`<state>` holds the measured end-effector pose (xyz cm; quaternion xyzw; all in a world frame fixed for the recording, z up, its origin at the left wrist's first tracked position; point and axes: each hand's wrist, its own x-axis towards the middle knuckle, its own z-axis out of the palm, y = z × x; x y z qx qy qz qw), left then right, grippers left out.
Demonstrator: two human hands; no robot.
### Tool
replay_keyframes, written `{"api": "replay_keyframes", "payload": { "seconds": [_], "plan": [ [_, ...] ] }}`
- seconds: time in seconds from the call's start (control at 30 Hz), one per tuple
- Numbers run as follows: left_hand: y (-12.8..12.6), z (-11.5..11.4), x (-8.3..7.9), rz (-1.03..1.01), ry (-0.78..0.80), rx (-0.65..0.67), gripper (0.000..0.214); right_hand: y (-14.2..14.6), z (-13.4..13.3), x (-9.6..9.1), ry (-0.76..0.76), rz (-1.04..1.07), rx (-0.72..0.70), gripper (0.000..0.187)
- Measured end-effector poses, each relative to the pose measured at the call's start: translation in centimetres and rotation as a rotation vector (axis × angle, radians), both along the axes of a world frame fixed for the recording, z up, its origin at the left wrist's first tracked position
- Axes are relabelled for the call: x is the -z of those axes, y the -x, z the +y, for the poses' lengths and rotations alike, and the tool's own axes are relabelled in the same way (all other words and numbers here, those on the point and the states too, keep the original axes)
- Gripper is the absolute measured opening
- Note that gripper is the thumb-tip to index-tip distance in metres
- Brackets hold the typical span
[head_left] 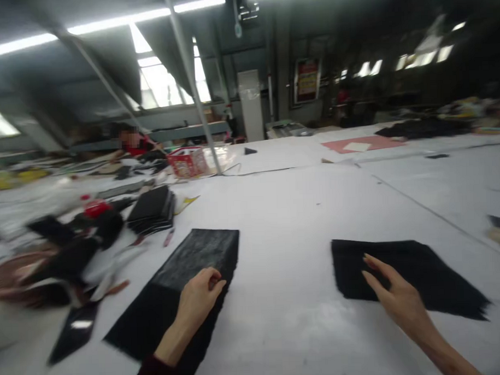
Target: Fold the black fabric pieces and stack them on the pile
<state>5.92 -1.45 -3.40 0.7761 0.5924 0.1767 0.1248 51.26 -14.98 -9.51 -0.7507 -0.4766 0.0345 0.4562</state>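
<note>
Two black fabric pieces lie flat on a wide white table [292, 219]. My left hand [200, 298] rests on the right edge of the long left fabric piece [175, 294], fingers curled as if pinching the cloth. My right hand [391, 294] lies flat with fingers stretched out on the near left part of the right fabric piece [417, 277], pressing it to the table.
A stack of black cut pieces [152, 210] and dark clutter with a red item [95, 208] sit at the left. A red box [187, 162] and a metal pole [198, 102] stand behind. Another person [131, 141] works at the far left. A pink sheet [363, 144] lies far right.
</note>
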Motion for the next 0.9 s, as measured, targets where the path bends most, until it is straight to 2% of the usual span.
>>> {"api": "replay_keyframes", "payload": {
  "seconds": [0.07,0.13,0.27,0.37,0.5,0.63,0.77,0.9],
  "plan": [
    [3.4,-1.2,-0.2,0.038,0.002,-0.132,0.007,3.0,0.5,1.1,0.068,0.080,-0.068,0.055],
    [5.3,-2.3,-0.1,0.056,0.016,-0.190,0.007,6.7,1.1,1.6,0.106,0.136,-0.175,0.052],
    [5.9,-3.9,0.3,0.125,0.028,-0.143,0.009,15.0,2.2,0.8,0.121,0.234,-0.429,0.043],
    [5.6,-4.6,0.9,0.221,0.044,-0.100,0.009,19.8,2.8,0.2,0.143,0.291,-0.565,0.038],
    [5.9,-5.3,2.0,0.287,0.068,-0.058,0.012,24.2,3.2,0.2,0.151,0.303,-0.685,0.032],
    [6.4,-5.1,2.8,0.277,0.059,-0.014,0.022,28.5,3.6,0.1,0.095,0.269,-0.841,0.028],
    [7.3,-4.2,2.8,0.097,0.095,-0.023,0.022,32.6,4.4,0.1,0.063,0.111,-0.994,0.030],
    [8.6,-3.0,2.8,-0.067,0.154,-0.015,0.022,35.0,5.5,-0.1,0.029,-0.142,-1.068,0.036]
  ]
}}
